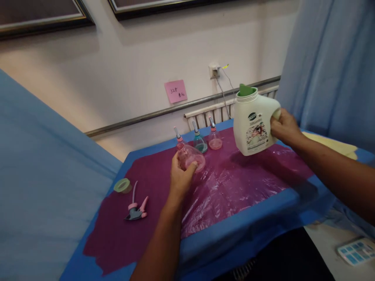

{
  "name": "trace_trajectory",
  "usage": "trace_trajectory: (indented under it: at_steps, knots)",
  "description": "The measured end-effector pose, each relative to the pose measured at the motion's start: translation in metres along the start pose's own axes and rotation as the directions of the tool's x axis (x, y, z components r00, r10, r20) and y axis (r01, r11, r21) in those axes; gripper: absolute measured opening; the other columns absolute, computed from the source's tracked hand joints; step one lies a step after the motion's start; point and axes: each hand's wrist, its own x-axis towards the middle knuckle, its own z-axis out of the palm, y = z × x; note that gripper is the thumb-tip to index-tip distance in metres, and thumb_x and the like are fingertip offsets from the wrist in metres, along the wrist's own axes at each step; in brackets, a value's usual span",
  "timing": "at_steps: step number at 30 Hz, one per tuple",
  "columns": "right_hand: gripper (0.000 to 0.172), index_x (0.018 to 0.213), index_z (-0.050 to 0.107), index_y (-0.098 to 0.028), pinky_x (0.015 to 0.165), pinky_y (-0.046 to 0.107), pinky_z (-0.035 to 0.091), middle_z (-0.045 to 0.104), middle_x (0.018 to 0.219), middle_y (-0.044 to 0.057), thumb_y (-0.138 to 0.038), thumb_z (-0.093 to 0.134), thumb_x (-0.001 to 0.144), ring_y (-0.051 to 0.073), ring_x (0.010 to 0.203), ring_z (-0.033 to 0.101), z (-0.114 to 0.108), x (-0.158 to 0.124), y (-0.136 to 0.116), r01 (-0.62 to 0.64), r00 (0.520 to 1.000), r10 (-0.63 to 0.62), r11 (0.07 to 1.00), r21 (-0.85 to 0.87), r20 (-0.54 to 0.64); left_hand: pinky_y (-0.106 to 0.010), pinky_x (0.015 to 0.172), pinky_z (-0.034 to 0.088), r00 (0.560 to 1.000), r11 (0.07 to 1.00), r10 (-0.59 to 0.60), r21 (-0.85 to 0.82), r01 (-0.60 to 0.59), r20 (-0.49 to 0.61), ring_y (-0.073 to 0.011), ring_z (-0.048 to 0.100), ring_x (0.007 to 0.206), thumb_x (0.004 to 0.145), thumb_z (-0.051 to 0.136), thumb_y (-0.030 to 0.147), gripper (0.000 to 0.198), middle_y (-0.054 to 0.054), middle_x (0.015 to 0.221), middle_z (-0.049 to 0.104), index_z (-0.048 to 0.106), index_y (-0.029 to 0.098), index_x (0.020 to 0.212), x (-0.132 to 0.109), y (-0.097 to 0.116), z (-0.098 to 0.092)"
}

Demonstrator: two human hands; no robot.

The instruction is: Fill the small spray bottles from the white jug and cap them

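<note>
My left hand [182, 175] is closed around a clear pink spray bottle body [191, 156], which is tilted with its uncapped neck toward the upper left. My right hand [283, 127] grips the handle of a pale green jug [254, 125], held upright above the table to the right of the bottle. The jug has an open threaded mouth with a green piece [245, 90] standing in it. A pink and grey spray head [137, 210] with its thin tube lies on the table at left. Near it is a light green ring-shaped cap [123, 185].
Behind my left hand stand several spray bottles, among them a teal one [200, 142] and a pink one [215, 140]. Purple plastic sheeting [222, 191] covers the blue tablecloth [234, 224]. Yellow cloth [331, 144] lies at right. Blue curtains [336, 58] hang at both sides.
</note>
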Motion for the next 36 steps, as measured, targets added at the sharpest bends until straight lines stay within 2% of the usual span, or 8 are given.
trace_trajectory:
  at_steps: [4,7,11,14,23,30,36]
  knots:
    - [0.019,0.114,0.069,-0.02,0.09,0.04,0.05,0.08,0.118,0.016,-0.034,0.062,0.103,0.024,0.098,0.066,0.026,-0.011,-0.007,0.006,0.997,-0.011,0.998,0.063,0.077,-0.048,0.12,0.057,1.0,0.998,-0.02,-0.067,0.02,-0.003,-0.0328,0.077,0.132,0.075,0.094,0.031,0.071,-0.014,0.14,0.079,0.066,0.02,0.139,0.009,-0.004,-0.003]
    - [0.017,0.111,0.068,-0.022,0.093,0.043,0.052,0.079,0.116,0.015,-0.035,0.063,0.1,0.027,0.1,0.067,0.049,-0.022,-0.003,-0.008,0.994,-0.003,0.995,0.099,0.109,-0.048,0.118,0.058,0.999,0.996,-0.033,-0.078,0.031,-0.022,-0.0323,0.079,0.127,0.076,0.093,0.036,0.07,-0.014,0.136,0.081,0.066,0.019,0.137,0.013,-0.009,-0.006]
    - [0.023,0.113,0.067,-0.024,0.094,0.045,0.054,0.079,0.118,0.016,-0.043,0.06,0.102,0.029,0.102,0.069,0.074,-0.035,0.013,-0.05,0.989,0.03,0.989,0.14,0.142,-0.049,0.117,0.059,0.999,0.995,-0.043,-0.093,0.04,-0.022,-0.0324,0.08,0.126,0.075,0.094,0.037,0.074,-0.014,0.137,0.081,0.064,0.019,0.14,0.013,-0.014,-0.008]
    - [0.032,0.115,0.066,-0.025,0.091,0.047,0.056,0.079,0.119,0.018,-0.053,0.058,0.102,0.032,0.101,0.07,0.083,-0.042,0.025,-0.094,0.986,0.071,0.984,0.152,0.15,-0.048,0.119,0.058,0.999,0.995,-0.041,-0.09,0.039,-0.019,-0.0328,0.078,0.132,0.076,0.095,0.039,0.074,-0.015,0.143,0.079,0.065,0.021,0.141,0.011,-0.014,-0.007]
    - [0.05,0.116,0.064,-0.026,0.099,0.056,0.056,0.077,0.118,0.02,-0.071,0.054,0.099,0.038,0.103,0.071,0.081,-0.047,0.042,-0.08,0.994,0.068,0.988,0.13,0.088,-0.048,0.119,0.058,0.997,0.997,-0.076,-0.017,0.076,-0.031,-0.034,0.077,0.134,0.075,0.095,0.038,0.073,-0.014,0.142,0.08,0.067,0.021,0.14,0.007,-0.01,-0.014]
    - [0.047,0.122,0.066,-0.025,0.094,0.055,0.057,0.079,0.12,0.021,-0.064,0.052,0.101,0.038,0.102,0.071,0.074,-0.043,0.051,-0.117,0.991,0.108,0.988,0.101,0.083,-0.053,0.119,0.058,0.993,0.987,-0.097,0.125,0.105,-0.073,-0.0352,0.077,0.132,0.074,0.096,0.037,0.071,-0.016,0.14,0.079,0.066,0.021,0.137,-0.003,0.001,-0.035]
    - [0.04,0.126,0.067,-0.025,0.085,0.047,0.055,0.08,0.12,0.019,-0.055,0.052,0.103,0.036,0.102,0.071,0.05,-0.043,0.035,-0.089,0.991,0.086,0.995,0.032,0.1,-0.056,0.119,0.057,0.993,0.968,-0.085,0.229,0.101,-0.08,-0.0355,0.077,0.13,0.07,0.097,0.033,0.073,-0.016,0.137,0.078,0.065,0.021,0.135,-0.005,0.009,-0.051]
